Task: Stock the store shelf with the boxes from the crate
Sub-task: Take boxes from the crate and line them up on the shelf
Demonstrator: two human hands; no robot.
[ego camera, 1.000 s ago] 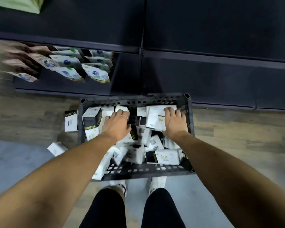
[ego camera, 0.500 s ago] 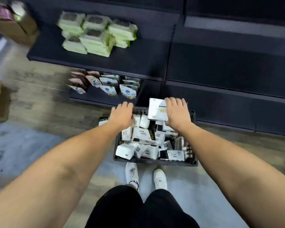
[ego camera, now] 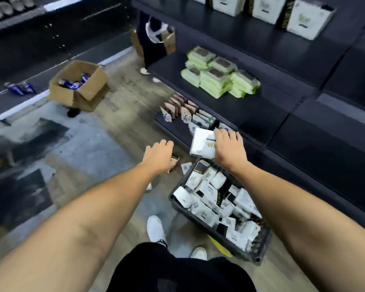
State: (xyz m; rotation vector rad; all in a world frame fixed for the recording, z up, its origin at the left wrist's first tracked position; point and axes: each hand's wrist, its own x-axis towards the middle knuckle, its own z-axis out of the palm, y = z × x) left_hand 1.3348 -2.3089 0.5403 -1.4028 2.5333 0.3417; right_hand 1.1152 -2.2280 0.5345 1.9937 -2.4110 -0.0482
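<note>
My right hand (ego camera: 230, 148) grips a white box (ego camera: 202, 144) with gold lettering, held above the far end of the black crate (ego camera: 209, 230). The crate stands on the floor against the dark store shelf (ego camera: 251, 106) and holds several white and black boxes. To the left of the crate's far corner, my left hand (ego camera: 158, 157) hovers over the floor with fingers curled down around a small dark-topped box (ego camera: 174, 162), which the palm mostly hides.
Green packs (ego camera: 219, 79) lie on the middle shelf, pouches (ego camera: 188, 110) stand on the bottom one, and white boxes (ego camera: 303, 17) line the top one. A loose box (ego camera: 186, 167) lies by the crate. An open cardboard carton (ego camera: 78, 85) and another person (ego camera: 154, 39) are up the aisle.
Both hands have come up out of the crate, the right one carrying the white box. My view has swung left and up, so the aisle and upper shelves now show.
</note>
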